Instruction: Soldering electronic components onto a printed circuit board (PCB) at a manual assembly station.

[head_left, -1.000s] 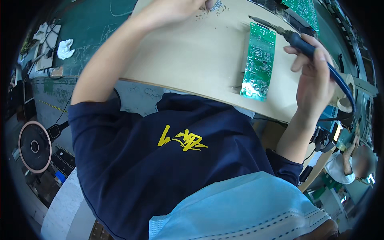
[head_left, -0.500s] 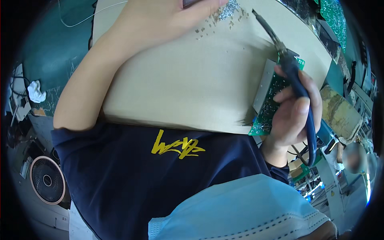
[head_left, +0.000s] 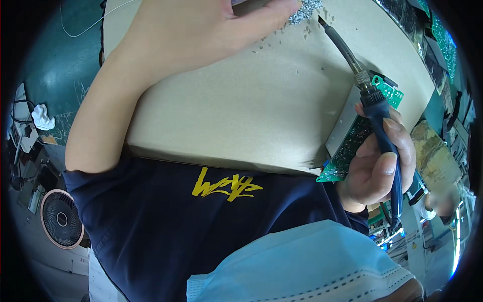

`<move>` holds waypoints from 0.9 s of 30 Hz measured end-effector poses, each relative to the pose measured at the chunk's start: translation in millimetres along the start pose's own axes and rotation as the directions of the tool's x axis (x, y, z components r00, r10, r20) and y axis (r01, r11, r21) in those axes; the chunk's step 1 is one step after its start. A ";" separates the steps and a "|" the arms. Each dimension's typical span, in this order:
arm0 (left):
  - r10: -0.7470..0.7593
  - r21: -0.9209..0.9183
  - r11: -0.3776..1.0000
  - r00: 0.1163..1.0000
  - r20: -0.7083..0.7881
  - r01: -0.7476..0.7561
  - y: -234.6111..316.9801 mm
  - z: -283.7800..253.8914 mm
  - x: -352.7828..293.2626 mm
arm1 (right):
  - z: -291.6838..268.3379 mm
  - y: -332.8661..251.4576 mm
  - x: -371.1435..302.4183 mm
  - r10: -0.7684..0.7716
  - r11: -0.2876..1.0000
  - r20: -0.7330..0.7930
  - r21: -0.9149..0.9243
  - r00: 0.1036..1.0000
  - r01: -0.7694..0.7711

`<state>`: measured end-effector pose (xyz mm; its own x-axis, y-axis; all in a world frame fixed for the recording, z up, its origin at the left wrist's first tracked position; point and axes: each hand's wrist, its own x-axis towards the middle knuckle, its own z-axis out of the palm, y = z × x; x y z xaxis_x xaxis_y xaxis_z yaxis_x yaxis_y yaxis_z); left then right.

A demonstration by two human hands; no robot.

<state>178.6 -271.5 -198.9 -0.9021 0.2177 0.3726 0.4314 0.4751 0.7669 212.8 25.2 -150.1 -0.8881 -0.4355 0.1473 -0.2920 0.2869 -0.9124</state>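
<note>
My right hand (head_left: 380, 163) is closed round the dark blue handle of a soldering iron (head_left: 381, 118), whose metal tip points up and left over the table. Beside and partly under its fingers lies a green circuit board (head_left: 349, 146) with a pale metal plate along its left side. Whether those fingers also grip the board is hard to tell. At the top edge my left hand (head_left: 201, 30) is cut off by the picture; its thumb reaches toward a pile of small silvery bits (head_left: 306, 11). Something dark purplish shows inside the thumb's crook, too little to name.
Small brown crumbs lie around the pile on the beige tabletop (head_left: 226, 110). Thin wire (head_left: 75, 35) curves at the upper left. A white crumpled cloth (head_left: 43, 117) and a round fan (head_left: 62, 219) are at the left. Bagged green boards (head_left: 443, 45) stand at the far right.
The soldering iron and my right hand have shifted slightly right and down in the picture, as have the board and pile. My left hand has stayed near the top edge.
</note>
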 end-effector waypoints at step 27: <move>-0.128 0.052 0.991 0.990 0.055 0.125 15.5 -3.2 -3.0 | 13.9 0.0 6.0 -0.043 0.999 -0.068 -0.034 0.997 0.041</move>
<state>188.0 -267.5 -186.5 -0.9489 0.2022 0.2421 0.3143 0.5420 0.7793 212.4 10.6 -154.5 -0.8968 -0.3883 0.2120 -0.3399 0.2980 -0.8920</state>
